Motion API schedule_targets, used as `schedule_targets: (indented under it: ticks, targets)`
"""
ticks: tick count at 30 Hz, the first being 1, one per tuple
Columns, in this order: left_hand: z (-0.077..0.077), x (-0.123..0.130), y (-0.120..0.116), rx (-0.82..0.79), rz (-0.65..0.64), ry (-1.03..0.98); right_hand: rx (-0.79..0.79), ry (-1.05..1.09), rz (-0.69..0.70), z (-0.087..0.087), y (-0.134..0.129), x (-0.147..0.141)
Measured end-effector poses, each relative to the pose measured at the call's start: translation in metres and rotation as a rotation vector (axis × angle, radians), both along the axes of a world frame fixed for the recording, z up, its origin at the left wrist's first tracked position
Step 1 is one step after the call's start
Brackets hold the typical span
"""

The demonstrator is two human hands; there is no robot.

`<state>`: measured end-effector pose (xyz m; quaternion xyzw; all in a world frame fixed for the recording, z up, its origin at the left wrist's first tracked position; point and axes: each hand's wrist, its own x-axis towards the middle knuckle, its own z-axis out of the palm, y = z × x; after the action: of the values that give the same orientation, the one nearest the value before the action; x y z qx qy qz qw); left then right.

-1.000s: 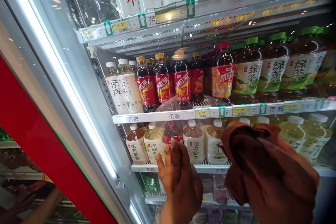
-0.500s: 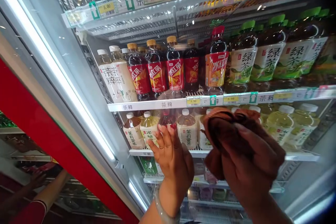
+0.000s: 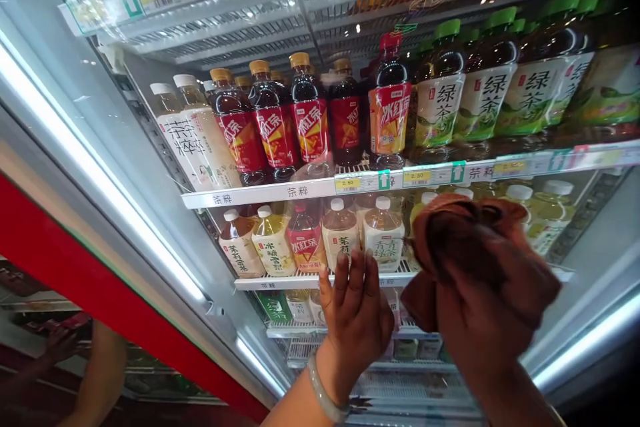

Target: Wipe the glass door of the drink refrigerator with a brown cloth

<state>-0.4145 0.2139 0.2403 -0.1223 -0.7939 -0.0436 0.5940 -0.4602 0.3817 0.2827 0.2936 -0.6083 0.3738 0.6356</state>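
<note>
My left hand [image 3: 354,317], a pale bangle [image 3: 323,390] round its wrist, is raised with fingers stretched out and palm facing the drinks cooler. Behind its fingertips stand a cream-labelled bottle [image 3: 341,223] and a pale green-labelled bottle [image 3: 384,230]. Light reflections suggest a glass pane in front of the shelves; whether the palm touches it I cannot tell. At the right, my right hand [image 3: 493,313] is closed round a bunched reddish-brown cloth [image 3: 435,223]. The cloth hides part of the lower bottle row.
On the upper shelf [image 3: 260,195] stand red-labelled tea bottles [image 3: 311,123] and green-capped bottles [image 3: 443,90]. A red frame [image 3: 100,300] slants down the left side, beside a bright light strip [image 3: 110,193]. Beyond the frame, an arm [image 3: 103,373] shows at lower left, possibly reflected.
My left hand has shifted right and slightly down across the bottles, its fingers closer together. The right hand, still gripping the cloth, has moved slightly right. The view has shifted a little.
</note>
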Motion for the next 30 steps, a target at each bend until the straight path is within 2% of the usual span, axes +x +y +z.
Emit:
schedule_targets:
  ticks: [3,6,8,10,12,13,14,16,19,21,23,24,26,28,30]
  targets:
    - [0.001,0.002,-0.003,-0.027,-0.035,0.007,0.045,-0.009,-0.033,-0.025,-0.008,0.005]
    - [0.003,0.005,0.003,-0.011,-0.035,-0.034,0.132,-0.06,-0.072,-0.05,0.008,0.006]
    - [0.005,0.005,0.013,0.035,-0.022,-0.075,0.098,-0.043,-0.113,-0.048,0.02,0.003]
    - [0.006,0.004,0.025,0.073,-0.039,-0.09,-0.024,-0.014,-0.143,-0.034,0.022,-0.001]
    - [0.006,0.002,0.034,0.087,-0.055,-0.084,-0.122,-0.012,-0.1,-0.023,0.013,-0.001]
    - [0.005,0.001,0.037,0.083,-0.063,-0.072,-0.124,-0.023,-0.057,-0.023,0.008,0.0]
    - [0.003,0.0,0.037,0.072,-0.069,-0.06,-0.092,-0.044,-0.012,-0.027,0.005,0.001]
    - [0.0,-0.002,0.036,0.031,-0.093,-0.034,0.022,-0.075,0.035,-0.048,0.008,0.003]
    - [-0.005,-0.003,0.036,-0.004,-0.118,-0.038,0.143,-0.066,-0.096,-0.077,0.036,0.001]
    - [-0.005,-0.003,0.043,0.021,-0.114,-0.064,0.109,-0.067,-0.178,-0.074,0.058,-0.006]
    - [-0.003,-0.005,0.053,0.053,-0.099,-0.085,-0.037,-0.037,-0.19,-0.054,0.069,-0.013]
    - [-0.001,-0.005,0.058,0.06,-0.094,-0.092,-0.097,-0.007,-0.219,-0.042,0.069,-0.015]
    - [0.002,-0.008,0.067,0.064,-0.086,-0.09,-0.103,0.022,-0.2,-0.025,0.061,-0.016]
    - [0.003,-0.009,0.07,0.058,-0.095,-0.081,-0.015,-0.007,-0.111,-0.029,0.051,-0.013]
    - [0.003,-0.01,0.069,0.036,-0.112,-0.075,0.055,-0.043,-0.05,-0.052,0.05,-0.008]
